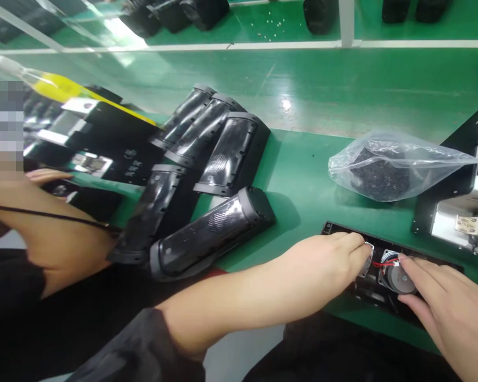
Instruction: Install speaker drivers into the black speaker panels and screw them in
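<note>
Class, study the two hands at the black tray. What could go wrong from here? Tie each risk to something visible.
Red wires run between the left hand and the right hand; either might snag them. A black unit lies close by the left forearm, which may bump it if it shifts.

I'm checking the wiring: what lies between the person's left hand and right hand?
In the head view, red wires lie between the left hand and right hand, over the black housing, reaching the speaker driver at the right hand's fingertips.
</note>
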### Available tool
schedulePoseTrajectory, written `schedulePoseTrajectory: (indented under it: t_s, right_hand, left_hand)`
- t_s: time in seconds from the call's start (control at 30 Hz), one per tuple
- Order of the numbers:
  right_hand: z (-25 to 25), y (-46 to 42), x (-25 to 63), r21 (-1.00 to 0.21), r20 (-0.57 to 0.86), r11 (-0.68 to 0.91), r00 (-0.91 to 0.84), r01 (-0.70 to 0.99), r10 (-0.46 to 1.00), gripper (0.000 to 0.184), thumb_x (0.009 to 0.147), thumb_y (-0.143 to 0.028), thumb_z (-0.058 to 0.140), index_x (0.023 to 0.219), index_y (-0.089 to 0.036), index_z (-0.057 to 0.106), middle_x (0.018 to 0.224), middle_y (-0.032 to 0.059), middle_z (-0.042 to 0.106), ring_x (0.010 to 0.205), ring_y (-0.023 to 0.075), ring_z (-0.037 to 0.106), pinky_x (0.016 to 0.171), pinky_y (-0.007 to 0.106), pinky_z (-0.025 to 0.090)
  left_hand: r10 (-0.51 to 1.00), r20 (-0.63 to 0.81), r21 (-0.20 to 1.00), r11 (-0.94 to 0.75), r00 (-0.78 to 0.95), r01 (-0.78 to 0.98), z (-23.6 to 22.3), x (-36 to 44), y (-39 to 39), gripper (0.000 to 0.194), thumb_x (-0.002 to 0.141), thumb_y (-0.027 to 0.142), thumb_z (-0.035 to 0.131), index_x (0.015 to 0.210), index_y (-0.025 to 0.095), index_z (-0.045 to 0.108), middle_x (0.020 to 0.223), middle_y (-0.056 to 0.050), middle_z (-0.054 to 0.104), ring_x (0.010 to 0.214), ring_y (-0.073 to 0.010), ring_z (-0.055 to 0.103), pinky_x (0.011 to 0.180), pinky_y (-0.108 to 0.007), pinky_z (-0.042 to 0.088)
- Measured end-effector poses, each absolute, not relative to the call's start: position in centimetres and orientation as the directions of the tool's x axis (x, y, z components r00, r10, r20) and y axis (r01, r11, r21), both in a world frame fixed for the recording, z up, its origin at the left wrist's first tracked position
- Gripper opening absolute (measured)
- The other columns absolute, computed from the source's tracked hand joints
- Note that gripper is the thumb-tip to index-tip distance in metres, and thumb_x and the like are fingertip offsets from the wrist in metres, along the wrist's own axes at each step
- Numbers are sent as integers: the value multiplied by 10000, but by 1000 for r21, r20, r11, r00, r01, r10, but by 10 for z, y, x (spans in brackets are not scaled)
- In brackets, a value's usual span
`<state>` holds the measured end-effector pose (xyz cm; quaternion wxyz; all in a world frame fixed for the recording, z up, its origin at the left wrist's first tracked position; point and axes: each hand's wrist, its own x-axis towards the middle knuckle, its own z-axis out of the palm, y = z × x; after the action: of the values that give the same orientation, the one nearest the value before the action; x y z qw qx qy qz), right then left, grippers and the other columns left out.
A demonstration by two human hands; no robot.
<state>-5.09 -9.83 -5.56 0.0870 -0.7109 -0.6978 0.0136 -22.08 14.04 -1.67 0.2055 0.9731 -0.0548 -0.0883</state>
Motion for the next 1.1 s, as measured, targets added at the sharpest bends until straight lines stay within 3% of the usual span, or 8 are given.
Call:
schedulePoseTrajectory:
  t_s: [0.23, 0.43, 0.63, 0.77, 0.93, 1.1]
  right_hand:
    - [-59, -100, -48, -94, 122, 51, -39, 994, 992, 433, 1153, -298, 351, 1498, -128, 549, 1405, 80, 643, 1156, 248, 664, 806, 413, 594]
    - [-58, -101, -56, -113, 131, 9, 6, 994, 991, 440, 1142, -261, 323, 1495, -116, 544, 1402, 106, 641, 1169, 287, 656, 823, 443, 577]
    - [-66, -103, -63, -249, 163, -100, 143, 963, 976, 429, 1131, -427, 438, 1422, -171, 624, 1234, 146, 698, 1071, 287, 686, 859, 414, 591]
    - [-73, -102, -66, -280, 185, -133, 190, 951, 964, 433, 1123, -475, 460, 1357, -170, 659, 1147, 146, 711, 1037, 282, 690, 874, 406, 599]
    - [-73, -101, -59, -266, 196, -101, 156, 959, 968, 431, 1133, -476, 444, 1367, -177, 648, 1171, 136, 711, 1028, 274, 689, 853, 395, 586]
    - [-66, -99, -44, -142, 156, 52, -29, 989, 987, 399, 1153, -430, 400, 1426, -222, 605, 1306, 68, 684, 1042, 235, 688, 804, 382, 563]
  left_hand:
    - [-170, -115, 407, -907, 979, -110, -21, -221, 141, 262, 1022, 81, 544, 1269, 127, 614, 1192, -146, 733, 1124, -243, 731, 932, -318, 623]
    - [-172, -179, 376, -922, 969, -94, -18, -219, 138, 297, 1007, 77, 556, 1293, 118, 624, 1216, -156, 735, 1137, -248, 734, 934, -329, 636]
    - [-175, -153, 444, -891, 973, -90, -24, -217, 145, 344, 978, 208, 754, 1295, 111, 662, 1251, -130, 750, 1144, -250, 744, 968, -350, 631]
    - [-178, -137, 455, -885, 974, -98, -29, -218, 146, 394, 968, 225, 780, 1320, 96, 659, 1257, -128, 759, 1161, -261, 743, 974, -361, 628]
    - [-204, -67, 432, -888, 977, -156, -35, -219, 144, 354, 1001, 241, 734, 1311, 83, 666, 1215, -122, 774, 1121, -255, 742, 938, -353, 624]
    - [-239, -27, 378, -901, 971, -212, -37, -219, 143, 265, 1052, 205, 631, 1274, 67, 674, 1223, -143, 773, 1085, -247, 749, 908, -347, 627]
